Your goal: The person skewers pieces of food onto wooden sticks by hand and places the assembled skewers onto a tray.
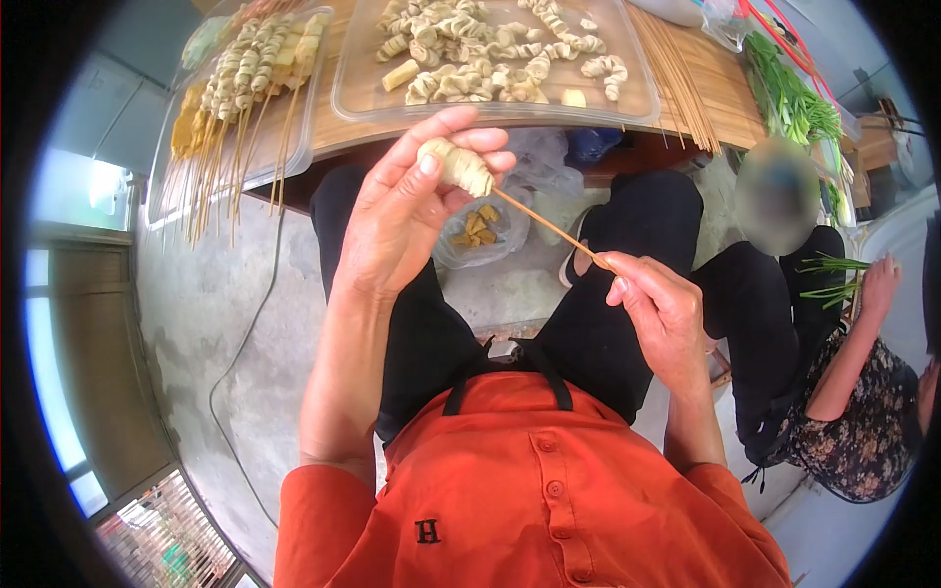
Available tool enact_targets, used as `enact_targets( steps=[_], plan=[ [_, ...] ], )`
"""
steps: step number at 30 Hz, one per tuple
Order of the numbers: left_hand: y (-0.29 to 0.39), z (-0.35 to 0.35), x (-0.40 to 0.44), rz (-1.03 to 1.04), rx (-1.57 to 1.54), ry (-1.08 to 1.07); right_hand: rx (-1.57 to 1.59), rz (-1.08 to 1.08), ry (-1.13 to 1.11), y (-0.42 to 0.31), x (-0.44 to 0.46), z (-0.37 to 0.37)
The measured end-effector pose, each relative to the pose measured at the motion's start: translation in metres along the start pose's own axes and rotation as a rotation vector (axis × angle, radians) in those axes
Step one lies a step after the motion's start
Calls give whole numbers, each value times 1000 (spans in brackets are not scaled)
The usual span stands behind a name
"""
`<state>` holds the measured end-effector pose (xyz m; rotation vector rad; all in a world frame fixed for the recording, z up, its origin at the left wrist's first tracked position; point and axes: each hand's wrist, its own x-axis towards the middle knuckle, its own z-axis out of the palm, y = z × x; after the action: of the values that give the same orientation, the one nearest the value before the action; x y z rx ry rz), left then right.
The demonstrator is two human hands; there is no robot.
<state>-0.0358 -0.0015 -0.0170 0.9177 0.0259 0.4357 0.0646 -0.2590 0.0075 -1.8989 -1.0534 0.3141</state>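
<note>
My left hand [412, 196] holds a pale twisted food piece [456, 167] between thumb and fingers, above my lap. A thin wooden skewer [549, 227] runs from the lower right end of that piece to my right hand [655, 304], which pinches its other end between thumb and forefinger. Beyond my hands, a clear tray [343, 93] on the wooden table holds many more twisted pieces [461, 83]. At the upper left, filled skewers [250, 73] lie in another tray [306, 147], their bare sticks pointing toward me.
Bare skewers [676, 73] lie at the table's right, near green leafy vegetables [789, 93]. Under the table edge is a plastic bag with yellow-brown pieces [477, 227]. At the right, a seated person's hand [880, 279] holds green stalks [833, 279]. A cable [235, 363] crosses the floor.
</note>
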Motion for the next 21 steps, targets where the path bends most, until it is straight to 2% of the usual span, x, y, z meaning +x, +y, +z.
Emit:
enact_targets(
  steps=[18, 21],
  plan=[
    [-2, 11, -4, -68, 120, 39, 103, 118, -36, -2, -9, 9],
    [-5, 12, -5, -37, -49, -11, 108, 156, -49, -3, -10, 9]
  ],
)
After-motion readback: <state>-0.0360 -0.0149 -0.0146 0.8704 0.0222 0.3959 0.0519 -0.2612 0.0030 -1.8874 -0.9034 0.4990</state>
